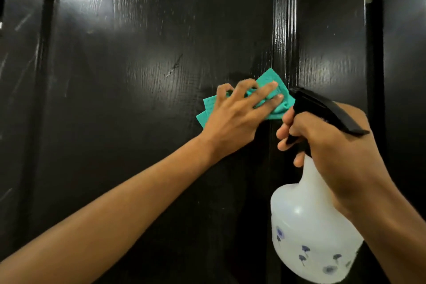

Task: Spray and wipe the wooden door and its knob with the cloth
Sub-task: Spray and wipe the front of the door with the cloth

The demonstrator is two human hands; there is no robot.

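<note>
— Where does the cloth sit against the door?

— Right of centre in the frame: the left hand [239, 108] presses the teal cloth [272, 90] flat onto the dark wooden door [138, 76], fingers spread over it, at the right edge of the recessed panel where the raised moulding [284, 41] runs top to bottom.

— And the other hand?

— The right hand [327, 143] grips the neck of the white spray bottle [309, 233], fingers curled round the black trigger [322, 108], nozzle just beside the cloth and aimed at the door.

— Which way is there room to wipe?

— The broad panel lies open to the left and above. To the right the cloth meets the moulding, then the stile [332, 41] and door edge. The left hand is the nearer to the wood.

— The knob?

— Not in view, so its place cannot be told.
</note>
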